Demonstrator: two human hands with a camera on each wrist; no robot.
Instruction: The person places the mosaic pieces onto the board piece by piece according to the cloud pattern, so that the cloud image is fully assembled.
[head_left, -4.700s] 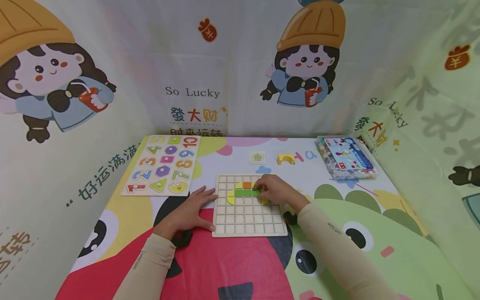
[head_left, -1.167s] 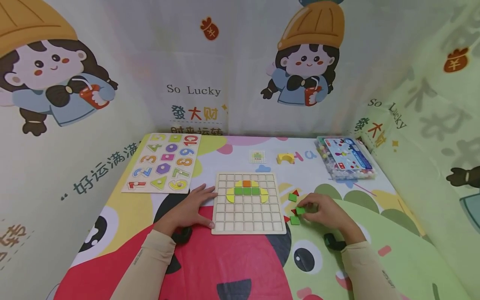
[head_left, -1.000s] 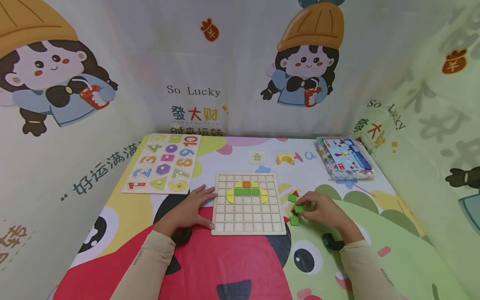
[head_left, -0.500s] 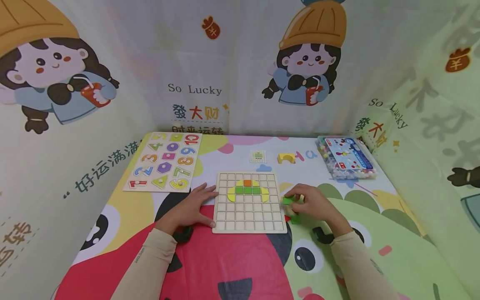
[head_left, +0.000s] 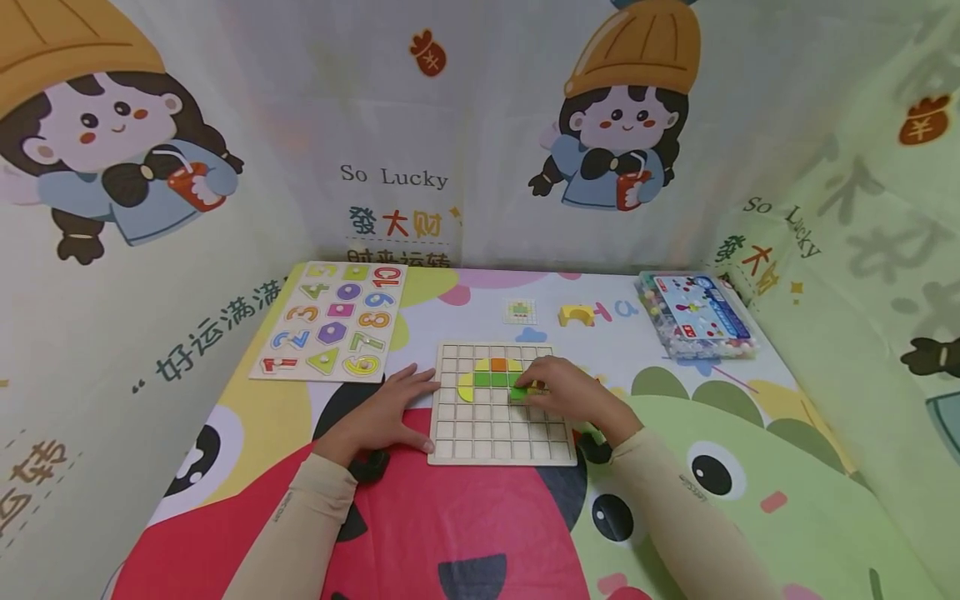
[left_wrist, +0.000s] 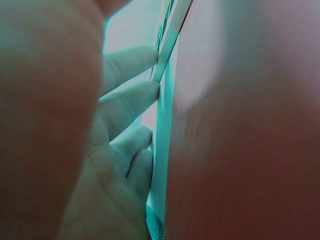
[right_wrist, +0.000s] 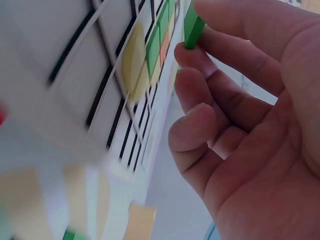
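A: The right hand (head_left: 561,388) is pinching a green tile (head_left: 518,393) between thumb and fingertips, and that tile is hanging over the board (head_left: 491,433), just below the green row (head_left: 492,379)!

B: Is it seating?

A: Not yet! In the right wrist view it's showing clear of the surface. The other fingers are curling loosely, close to the yellow piece (right_wrist: 132,65).

B: And that's what I'm worrying about! A low-riding fingertip could be knocking that yellow out of its cell.

A: Meanwhile the left hand (head_left: 386,417) is lying spread along the board's left edge, fingertips touching it.

B: Steadying it, I'm guessing. But no hand is bracing the opposite edge, so a push in that direction could be sending the whole board skidding across the bench (head_left: 487,517).

A: What else are you fearing?

B: A crooked landing! If the thumb is letting go while the tile is tilting, a corner could be catching on the grid, and the tile could be sitting half in. I'm not seeing its tilt well.

A: And the hand is covering cells on the right!

B: Exactly, so one square off is looking possible. And the sleeve is passing near a spare (right_wrist: 74,235) beside the board; a careless sweep could be scattering it.
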